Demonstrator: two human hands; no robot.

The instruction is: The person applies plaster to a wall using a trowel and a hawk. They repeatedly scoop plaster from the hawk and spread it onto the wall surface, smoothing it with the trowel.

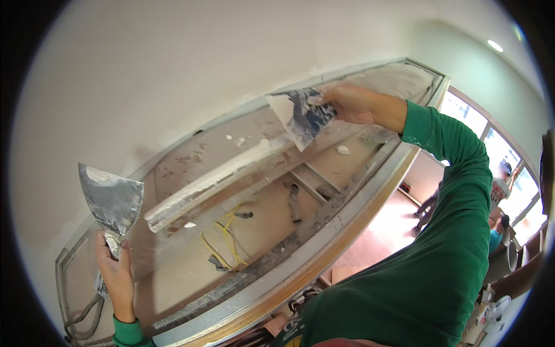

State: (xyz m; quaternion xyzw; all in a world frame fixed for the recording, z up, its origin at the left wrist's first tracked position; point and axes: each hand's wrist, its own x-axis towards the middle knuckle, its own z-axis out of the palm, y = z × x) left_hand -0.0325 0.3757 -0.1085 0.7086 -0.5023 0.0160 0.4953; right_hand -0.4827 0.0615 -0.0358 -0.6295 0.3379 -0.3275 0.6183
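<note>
At lower left my left hand (115, 277) grips the putty-caked handle of a wide grey putty knife (110, 196), its blade pointing up in front of the white wall (173, 69). Near the upper middle, my right hand (344, 104) holds a second scraper (298, 115) with white and dark smeared compound on its blade. Both blades are over or beside a long framed recess (404, 78) along the wall. In it lie a long white plastered strip (191, 202), yellow wires (228, 246), a short grey conduit piece (295, 202) and white flakes.
A wood-edged lip (295, 277) borders the recess, with a pinkish floor (387, 231) below. At right, several people (498, 191) are near bright windows (462, 115), some partly hidden by my arm, and assorted gear (491, 306) is piled at the far right edge.
</note>
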